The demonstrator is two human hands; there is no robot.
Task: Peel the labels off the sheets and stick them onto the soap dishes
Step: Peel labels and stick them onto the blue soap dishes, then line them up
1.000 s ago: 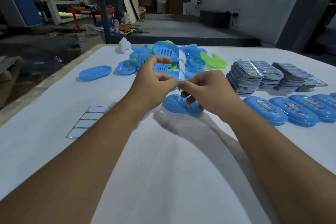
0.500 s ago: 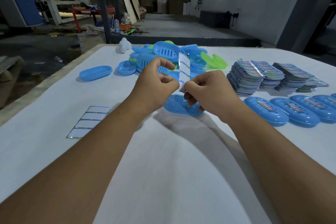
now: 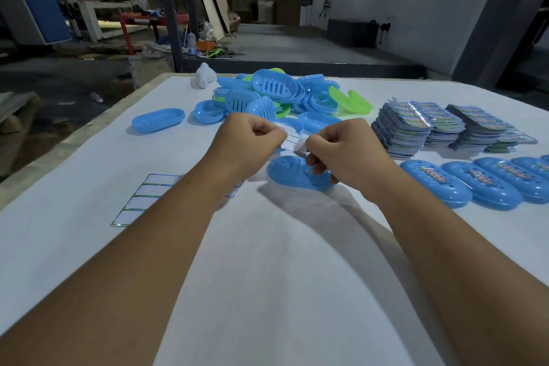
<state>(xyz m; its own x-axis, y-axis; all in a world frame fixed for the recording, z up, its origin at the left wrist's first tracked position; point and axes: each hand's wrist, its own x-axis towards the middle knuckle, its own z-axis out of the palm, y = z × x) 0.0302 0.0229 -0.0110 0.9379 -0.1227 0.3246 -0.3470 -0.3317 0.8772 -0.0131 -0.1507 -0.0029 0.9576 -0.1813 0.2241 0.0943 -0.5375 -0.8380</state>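
Note:
My left hand (image 3: 249, 142) pinches a white label sheet (image 3: 292, 136) that stretches towards my right hand. My right hand (image 3: 341, 147) pinches a label (image 3: 300, 146) curling off that sheet. Both hands hover just above a blue soap dish (image 3: 289, 172) lying upside down on the white table (image 3: 267, 276). A heap of blue and green soap dishes (image 3: 279, 95) lies behind the hands. A row of labelled blue dishes (image 3: 475, 184) sits at the right.
Stacks of printed label sheets (image 3: 416, 125) stand at the back right. An emptied backing sheet (image 3: 142, 199) lies flat at the left. One blue dish (image 3: 158, 120) sits apart at the back left, and a white object (image 3: 205, 76) near the table's far edge.
The sheet, held upright before, has tipped down flat between my hands. Both hands have dropped slightly, and my right hand has pulled a label partly off the sheet.

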